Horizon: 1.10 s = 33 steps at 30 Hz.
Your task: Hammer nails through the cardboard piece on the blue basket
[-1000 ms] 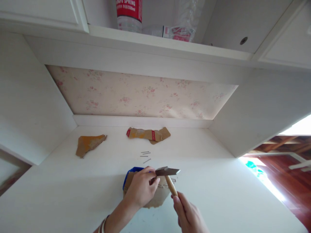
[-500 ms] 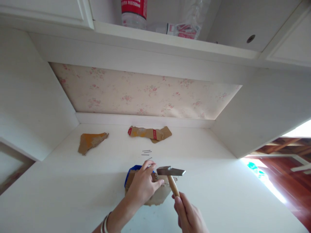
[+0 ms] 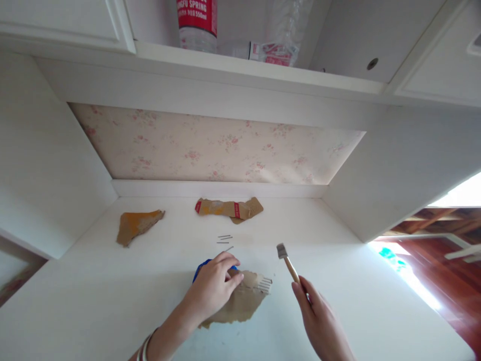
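Observation:
My left hand (image 3: 212,281) rests over a torn cardboard piece (image 3: 242,307) and a blue object (image 3: 201,266) partly covered by the hand. Its fingers are curled towards the thumb, and whatever lies between them is hidden. Several nails (image 3: 265,286) sit in a row at the cardboard's right edge. To the right, my right hand (image 3: 319,313) is wrapped round the wooden handle of a hammer (image 3: 291,269), whose metal head is raised up and away from the cardboard. Just beyond my left fingertips lies a loose nail (image 3: 229,248), with several more nails (image 3: 224,239) behind it.
The white tabletop (image 3: 319,230) carries a torn cardboard scrap (image 3: 137,225) at the left and cardboard strips (image 3: 216,207) near the back. Side panels and flowered wallpaper (image 3: 229,143) enclose it. Overhead, a shelf (image 3: 225,59) holds a red-labelled bottle (image 3: 197,22).
The hammer has swung to the right, away from my left hand, and its head has turned. That uncovers the row of nails. My left hand stays over the cardboard, and the view has shifted slightly.

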Each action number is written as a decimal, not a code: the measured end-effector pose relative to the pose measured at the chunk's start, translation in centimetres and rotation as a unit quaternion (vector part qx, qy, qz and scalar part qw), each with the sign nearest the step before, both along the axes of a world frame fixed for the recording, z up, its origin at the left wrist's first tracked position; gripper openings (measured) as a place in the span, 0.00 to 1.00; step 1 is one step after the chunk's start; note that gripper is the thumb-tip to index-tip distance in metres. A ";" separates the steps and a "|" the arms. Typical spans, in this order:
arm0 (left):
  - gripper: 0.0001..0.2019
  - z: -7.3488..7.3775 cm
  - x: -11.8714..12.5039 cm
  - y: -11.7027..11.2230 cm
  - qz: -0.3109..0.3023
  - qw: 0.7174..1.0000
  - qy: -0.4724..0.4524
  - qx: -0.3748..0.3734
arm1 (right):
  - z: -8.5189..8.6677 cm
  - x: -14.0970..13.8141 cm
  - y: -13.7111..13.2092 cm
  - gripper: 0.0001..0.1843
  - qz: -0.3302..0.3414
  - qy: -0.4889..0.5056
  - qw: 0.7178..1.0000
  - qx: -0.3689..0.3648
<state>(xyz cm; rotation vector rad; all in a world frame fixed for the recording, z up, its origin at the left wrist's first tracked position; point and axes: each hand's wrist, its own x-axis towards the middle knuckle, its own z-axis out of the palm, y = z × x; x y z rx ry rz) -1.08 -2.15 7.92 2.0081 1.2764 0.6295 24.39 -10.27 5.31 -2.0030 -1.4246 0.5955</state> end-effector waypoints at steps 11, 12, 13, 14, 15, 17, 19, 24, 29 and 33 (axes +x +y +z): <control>0.10 -3.8 -3.4 11.4 -0.042 0.982 0.168 0.079 | -5.5 3.7 1.4 0.19 0.058 -0.202 0.972 -0.108; 0.10 -4.3 -3.3 12.1 -0.048 0.980 0.176 0.079 | -5.7 3.6 1.5 0.18 0.059 -0.202 0.972 -0.108; 0.10 -4.9 -3.2 12.7 -0.052 0.978 0.184 0.079 | -5.8 3.4 1.6 0.18 0.060 -0.203 0.971 -0.109; 0.09 -5.4 -3.0 13.2 -0.053 0.977 0.192 0.079 | -5.8 3.2 1.8 0.18 0.062 -0.204 0.971 -0.108; 0.08 -5.8 -2.9 13.5 -0.054 0.975 0.199 0.080 | -5.8 3.0 1.9 0.18 0.063 -0.206 0.971 -0.107; 0.08 -6.6 -2.7 14.0 -0.056 0.972 0.211 0.082 | -5.7 2.7 2.2 0.17 0.067 -0.210 0.970 -0.104; 0.09 -7.2 -2.5 14.3 -0.059 0.970 0.220 0.085 | -5.6 2.5 2.6 0.17 0.070 -0.217 0.968 -0.101; 0.11 -8.2 -2.5 14.1 -0.067 0.966 0.230 0.094 | -5.6 2.4 3.6 0.16 0.076 -0.241 0.963 -0.093; 0.11 -8.4 -3.0 13.6 -0.063 0.965 0.232 0.102 | -5.7 2.2 3.9 0.15 0.076 -0.268 0.957 -0.084; 0.08 -8.2 -3.5 13.4 -0.060 0.965 0.232 0.104 | -5.8 2.0 3.9 0.14 0.083 -0.284 0.952 -0.073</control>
